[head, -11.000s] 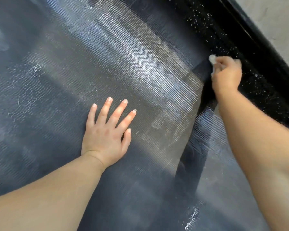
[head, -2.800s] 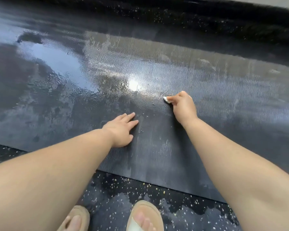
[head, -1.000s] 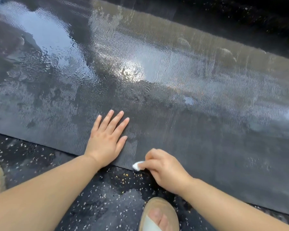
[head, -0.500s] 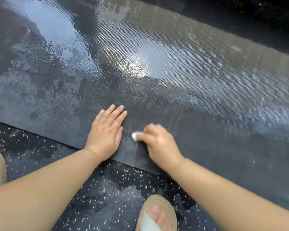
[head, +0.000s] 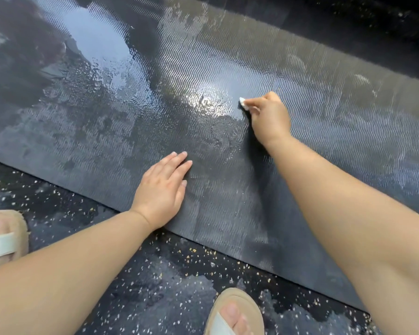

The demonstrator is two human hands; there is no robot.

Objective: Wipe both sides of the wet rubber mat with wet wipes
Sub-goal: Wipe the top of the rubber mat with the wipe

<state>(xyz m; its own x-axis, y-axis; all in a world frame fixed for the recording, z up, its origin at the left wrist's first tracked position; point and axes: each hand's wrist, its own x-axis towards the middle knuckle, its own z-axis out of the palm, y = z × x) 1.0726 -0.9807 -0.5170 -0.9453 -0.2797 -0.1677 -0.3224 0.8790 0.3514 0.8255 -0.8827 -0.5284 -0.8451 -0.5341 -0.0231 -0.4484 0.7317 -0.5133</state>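
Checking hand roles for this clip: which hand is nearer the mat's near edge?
Left. The left hand lies flat, wrist at the near edge of the mat; the right hand pinches the wipe farther in.

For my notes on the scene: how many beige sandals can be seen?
2. One beige sandal is at the left edge on the speckled black floor; the other sandal is at the bottom edge, near the dark rubber mat. Both are partly cut off.
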